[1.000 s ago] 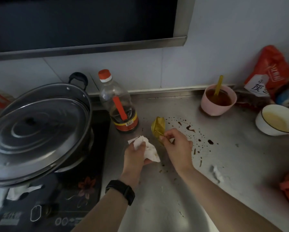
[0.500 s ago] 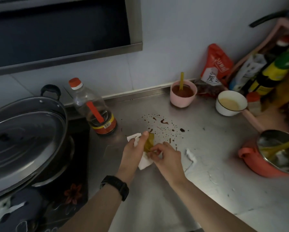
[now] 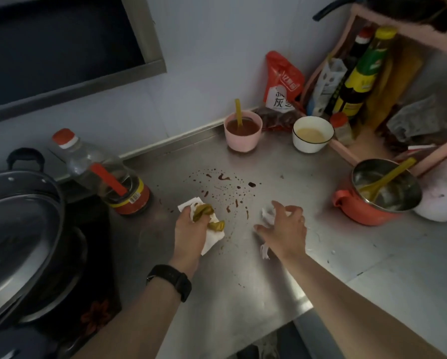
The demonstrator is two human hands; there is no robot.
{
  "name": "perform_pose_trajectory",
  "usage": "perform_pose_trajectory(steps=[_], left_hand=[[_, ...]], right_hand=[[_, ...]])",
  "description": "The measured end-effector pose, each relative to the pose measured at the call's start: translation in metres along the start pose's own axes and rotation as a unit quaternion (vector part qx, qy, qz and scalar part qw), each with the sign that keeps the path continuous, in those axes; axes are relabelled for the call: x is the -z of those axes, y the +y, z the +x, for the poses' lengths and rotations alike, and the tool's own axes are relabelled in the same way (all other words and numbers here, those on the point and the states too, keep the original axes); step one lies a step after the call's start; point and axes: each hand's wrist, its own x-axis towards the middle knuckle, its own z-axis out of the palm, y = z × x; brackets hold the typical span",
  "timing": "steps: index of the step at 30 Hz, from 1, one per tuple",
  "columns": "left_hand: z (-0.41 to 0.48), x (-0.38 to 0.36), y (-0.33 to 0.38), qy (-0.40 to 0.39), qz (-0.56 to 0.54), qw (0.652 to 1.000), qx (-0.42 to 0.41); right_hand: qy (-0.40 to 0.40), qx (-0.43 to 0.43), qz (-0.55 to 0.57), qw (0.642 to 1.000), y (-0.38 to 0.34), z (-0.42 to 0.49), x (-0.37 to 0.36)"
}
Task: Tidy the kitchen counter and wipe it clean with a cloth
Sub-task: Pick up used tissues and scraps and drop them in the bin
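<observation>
At the far left a large lidded pot (image 3: 23, 244) sits on the cooker, and just beside it a nearly empty sauce bottle (image 3: 106, 174) leans on the steel tabletop (image 3: 243, 275). The left hand (image 3: 188, 229) has its grip clamped on a white paper towel (image 3: 212, 239) together with a yellow-green wrapper (image 3: 204, 212), both pressed low near the tabletop. The wrapper's long axis runs from upper left to lower right, its free end pointing toward the right hand. To the right of it lie the dark sauce spots (image 3: 227, 187), not yet wiped.

The right hand (image 3: 284, 229) hovers with the fingers apart over a small crumpled tissue scrap (image 3: 267, 215); a second scrap (image 3: 264, 251) lies near the wrist. The step in hand seems to be collecting rubbish. To do it well, I think the fingers should close on the scrap from above, then take the second one, without dragging them through the wet spots.

Further right stand a pink cup (image 3: 243, 133), a white bowl (image 3: 311, 134) and a red pot with a spoon (image 3: 377, 193).
</observation>
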Motion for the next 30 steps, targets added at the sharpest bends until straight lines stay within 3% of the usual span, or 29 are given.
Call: perform_pose_trajectory(steps=[4,10,14,16,21,22,27,30], left_hand=[[0.001,-0.003,-0.004,-0.006,0.001,1.000,0.002],[0.000,-0.002,-0.004,-0.023,-0.004,1.000,0.005],[0.001,0.004,-0.006,-0.037,-0.001,0.999,0.008],[-0.001,0.008,-0.004,-0.042,-0.006,0.999,0.009],[-0.012,0.019,0.006,-0.046,-0.038,0.998,0.013],[-0.015,0.022,0.008,-0.045,-0.044,0.998,0.015],[-0.037,0.034,0.019,-0.022,-0.089,0.996,0.023],[-0.055,0.038,0.019,0.001,-0.125,0.992,0.011]], right_hand=[[-0.034,-0.001,0.009,0.999,0.008,0.001,-0.007],[-0.011,0.038,0.093,0.995,0.012,-0.005,-0.016],[-0.012,0.024,0.248,0.968,-0.009,-0.011,-0.006],[-0.020,0.006,0.343,0.939,-0.031,-0.015,0.005],[-0.144,-0.055,0.596,0.788,-0.077,-0.026,0.020],[-0.164,-0.049,0.608,0.775,-0.081,-0.029,0.021],[-0.223,0.047,0.477,0.849,-0.090,-0.049,0.016],[-0.229,0.087,0.416,0.876,-0.092,-0.062,0.013]])
